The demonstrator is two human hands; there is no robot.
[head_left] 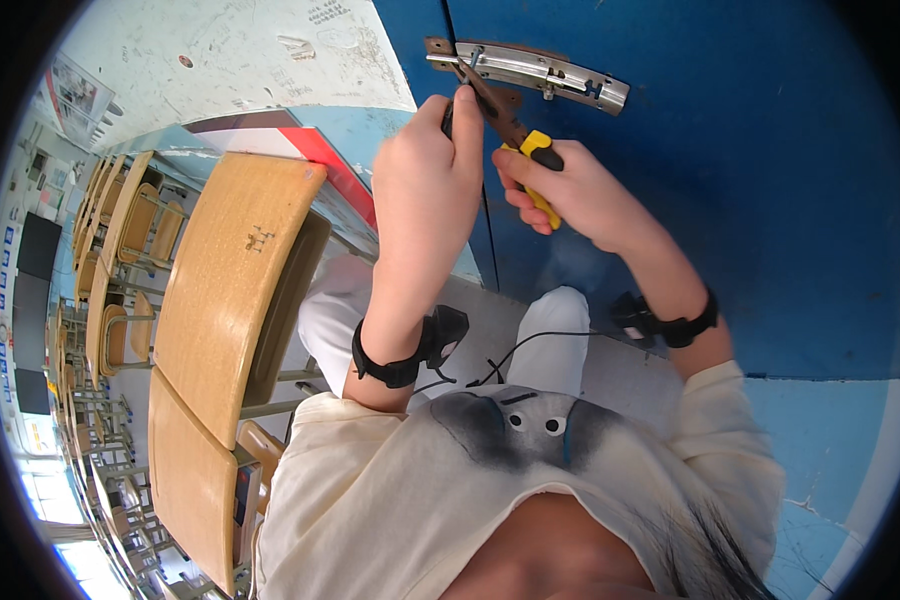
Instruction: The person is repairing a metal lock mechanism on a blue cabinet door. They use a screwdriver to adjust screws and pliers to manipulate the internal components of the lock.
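A metal barrel bolt latch [585, 88] is mounted on the blue door [720, 187], with its rod reaching left across the door gap. A screw [477, 55] stands out near the latch's left end. My right hand [570, 184] grips pliers [536, 144] with yellow and black handles and rusty jaws, their tips at the latch's left end. Closed around a dark-handled tool [447, 120], my left hand [427, 180] is just below the same spot. That tool is mostly hidden by my fingers, and its kind cannot be told. Whether the jaws grip anything is unclear.
Several small metal pieces, seemingly screws, lie on a wooden desk [217, 300] at my left. Behind it are rows of desks and chairs [131, 330]. A red and white board [330, 176] leans by the wall. A black cable [540, 335] runs between my wrist devices.
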